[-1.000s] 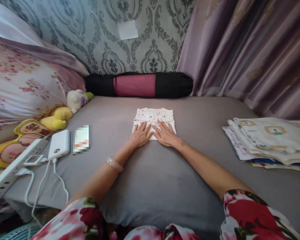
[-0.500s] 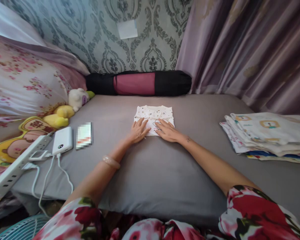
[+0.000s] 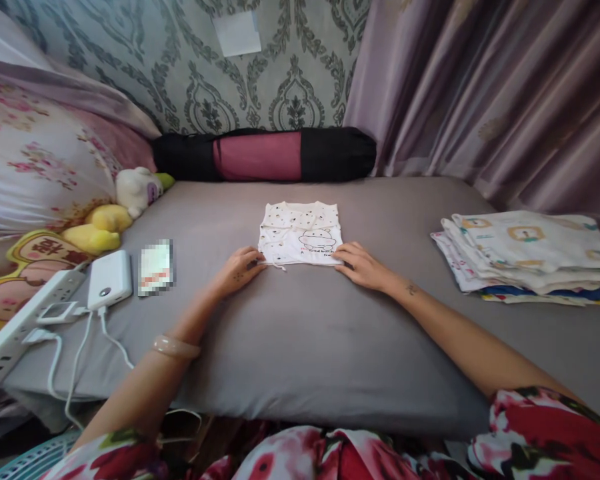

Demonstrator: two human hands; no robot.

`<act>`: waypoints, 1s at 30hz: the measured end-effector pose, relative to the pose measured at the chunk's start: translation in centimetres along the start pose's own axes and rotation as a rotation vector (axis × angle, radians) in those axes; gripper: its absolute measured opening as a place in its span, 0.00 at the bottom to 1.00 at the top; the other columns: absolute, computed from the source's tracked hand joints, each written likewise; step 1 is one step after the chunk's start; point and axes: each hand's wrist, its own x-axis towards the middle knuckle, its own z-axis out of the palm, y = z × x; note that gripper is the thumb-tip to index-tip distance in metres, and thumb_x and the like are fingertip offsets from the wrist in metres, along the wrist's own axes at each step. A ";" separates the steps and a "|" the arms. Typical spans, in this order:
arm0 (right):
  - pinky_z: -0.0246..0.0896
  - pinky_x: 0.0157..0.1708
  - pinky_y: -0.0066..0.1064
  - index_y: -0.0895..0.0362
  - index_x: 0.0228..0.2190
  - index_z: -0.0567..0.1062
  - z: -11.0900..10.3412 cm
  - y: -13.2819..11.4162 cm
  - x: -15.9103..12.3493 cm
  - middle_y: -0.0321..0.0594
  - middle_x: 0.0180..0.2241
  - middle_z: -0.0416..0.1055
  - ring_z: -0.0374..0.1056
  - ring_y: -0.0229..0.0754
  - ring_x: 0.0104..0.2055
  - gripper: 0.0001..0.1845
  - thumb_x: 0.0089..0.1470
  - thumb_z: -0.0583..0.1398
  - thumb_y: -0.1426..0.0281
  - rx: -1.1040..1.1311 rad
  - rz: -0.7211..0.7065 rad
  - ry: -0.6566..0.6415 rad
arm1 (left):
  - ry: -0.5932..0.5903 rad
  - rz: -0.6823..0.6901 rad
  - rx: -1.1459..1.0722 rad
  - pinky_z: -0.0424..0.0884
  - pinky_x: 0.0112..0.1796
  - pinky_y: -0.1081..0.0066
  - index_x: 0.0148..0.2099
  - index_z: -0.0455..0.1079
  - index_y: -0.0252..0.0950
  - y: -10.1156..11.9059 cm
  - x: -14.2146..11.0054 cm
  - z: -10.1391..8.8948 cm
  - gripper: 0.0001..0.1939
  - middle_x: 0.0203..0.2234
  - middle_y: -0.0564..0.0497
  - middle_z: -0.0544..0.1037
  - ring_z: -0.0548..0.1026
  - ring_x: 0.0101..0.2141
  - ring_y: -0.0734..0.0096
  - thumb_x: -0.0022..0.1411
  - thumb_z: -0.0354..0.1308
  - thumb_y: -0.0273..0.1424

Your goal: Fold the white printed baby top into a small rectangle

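A small white baby shirt lies folded flat on the grey sheet in front of me. It has a dotted print, a cartoon figure with lettering at its lower right, and a thin tie at the near edge. At its lower left corner, my left hand has fingers and thumb closed on the fabric. My right hand pinches the lower right corner in the same way. Parts of both corners are hidden under the fingertips.
To the right sits a stack of folded cloths. A white power bank, a power strip with cables and several plush toys are on the left. A black and maroon bolster-shaped bag lies along the wall.
Both hands have slid outward from the middle of the shirt to its lower corners. More of the shirt's front and its print now shows. The camera view has shifted slightly.
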 end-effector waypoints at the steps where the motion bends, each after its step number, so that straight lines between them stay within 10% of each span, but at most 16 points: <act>1: 0.62 0.52 0.45 0.56 0.48 0.74 0.0 0.0 -0.1 0.49 0.46 0.70 0.64 0.50 0.50 0.16 0.64 0.52 0.65 -0.005 -0.009 -0.004 | -0.010 0.016 0.009 0.71 0.46 0.64 0.44 0.72 0.39 0.0 0.0 -0.1 0.16 0.41 0.46 0.73 0.73 0.41 0.65 0.68 0.48 0.42; 11: 0.64 0.48 0.41 0.57 0.50 0.72 0.1 -0.5 -0.2 0.49 0.47 0.73 0.65 0.48 0.48 0.19 0.66 0.45 0.73 -0.170 0.003 -0.068 | -0.052 0.042 0.176 0.71 0.45 0.64 0.46 0.70 0.40 1.1 0.1 0.1 0.17 0.46 0.44 0.72 0.73 0.45 0.63 0.71 0.39 0.36; 21: 0.64 0.47 0.40 0.59 0.52 0.69 -0.3 -0.9 0.2 0.50 0.45 0.72 0.65 0.49 0.46 0.19 0.66 0.47 0.71 -0.224 0.036 -0.080 | 0.079 -0.059 -0.057 0.69 0.38 0.68 0.42 0.65 0.40 0.7 1.1 0.2 0.13 0.27 0.52 0.72 0.72 0.30 0.70 0.70 0.40 0.35; 30: 0.63 0.46 0.37 0.55 0.41 0.74 -0.1 0.4 1.2 0.45 0.41 0.74 0.68 0.46 0.45 0.14 0.62 0.50 0.73 -0.024 0.135 0.079 | 0.113 0.011 -0.015 0.70 0.37 0.69 0.45 0.67 0.39 0.0 1.4 0.0 0.11 0.37 0.49 0.73 0.73 0.33 0.71 0.66 0.51 0.39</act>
